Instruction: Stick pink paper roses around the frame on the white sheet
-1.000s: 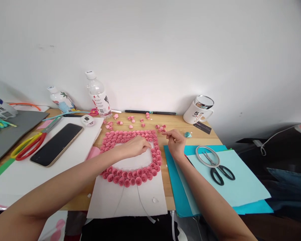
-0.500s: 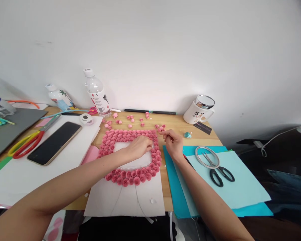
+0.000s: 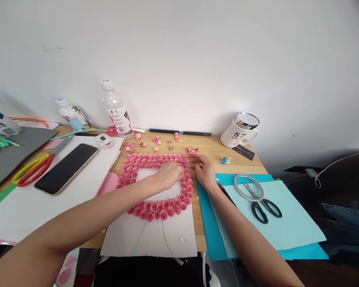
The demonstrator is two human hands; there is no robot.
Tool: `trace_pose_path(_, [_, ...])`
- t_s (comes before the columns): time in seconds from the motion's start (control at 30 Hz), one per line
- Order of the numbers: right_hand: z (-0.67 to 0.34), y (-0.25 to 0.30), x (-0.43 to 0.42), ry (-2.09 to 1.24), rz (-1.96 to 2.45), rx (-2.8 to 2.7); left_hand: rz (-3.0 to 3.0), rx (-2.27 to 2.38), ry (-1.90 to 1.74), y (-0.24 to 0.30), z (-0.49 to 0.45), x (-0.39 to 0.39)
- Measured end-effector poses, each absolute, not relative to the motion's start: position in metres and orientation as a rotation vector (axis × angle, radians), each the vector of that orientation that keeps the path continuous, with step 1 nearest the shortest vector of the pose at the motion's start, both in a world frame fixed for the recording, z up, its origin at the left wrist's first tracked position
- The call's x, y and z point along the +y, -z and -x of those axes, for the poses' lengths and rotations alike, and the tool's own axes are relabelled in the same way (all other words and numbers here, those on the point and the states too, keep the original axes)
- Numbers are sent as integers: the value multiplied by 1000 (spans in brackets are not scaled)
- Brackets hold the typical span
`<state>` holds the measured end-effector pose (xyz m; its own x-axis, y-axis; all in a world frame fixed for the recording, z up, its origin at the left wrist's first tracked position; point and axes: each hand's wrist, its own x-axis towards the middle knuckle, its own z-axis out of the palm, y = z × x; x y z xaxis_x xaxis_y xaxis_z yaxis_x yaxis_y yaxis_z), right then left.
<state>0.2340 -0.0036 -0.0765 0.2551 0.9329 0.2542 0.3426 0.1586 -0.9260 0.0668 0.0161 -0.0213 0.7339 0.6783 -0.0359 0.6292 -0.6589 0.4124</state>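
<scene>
A sheet of white card [image 3: 155, 243] lies before me, with pink paper roses [image 3: 153, 207] set in a thick ring around a bare white middle. My left hand [image 3: 170, 174] is over the ring's upper right part, fingers closed and pressed down; whatever they hold is hidden. Beside the ring's upper right corner is my right hand [image 3: 206, 172], with its fingers stretched loosely toward the roses and nothing visible in them. Loose pink paper roses [image 3: 192, 150] lie just beyond its fingertips. A teal paper rose [image 3: 225, 160] sits to its right.
Black-handled scissors [image 3: 266, 211] and a tape roll [image 3: 249, 187] lie on blue paper [image 3: 299, 223] at right. A mug [image 3: 239, 131] and a bottle [image 3: 119, 115] stand by the wall. At left are a phone [image 3: 67, 169] and red-yellow scissors [image 3: 36, 169].
My right hand has shifted slightly, its curled fingers now stretched more toward the corner of the rose ring. My left hand has stayed nearly in place. The view has moved a little.
</scene>
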Motion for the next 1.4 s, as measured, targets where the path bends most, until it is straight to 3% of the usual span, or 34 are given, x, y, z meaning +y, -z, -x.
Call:
trace_pose_path(0.17, [-232, 81, -3, -814, 1361, -1293, -2477, 912, -206, 21, -65, 19])
trace_pose_path(1.03, [-230, 78, -3, -776, 1398, -1336, -2696, 1015, 214, -6, -80, 13])
trace_pose_path(1.4, [-232, 81, -3, -823, 1389, -1348, -2647, 1022, 211, -9, -81, 15])
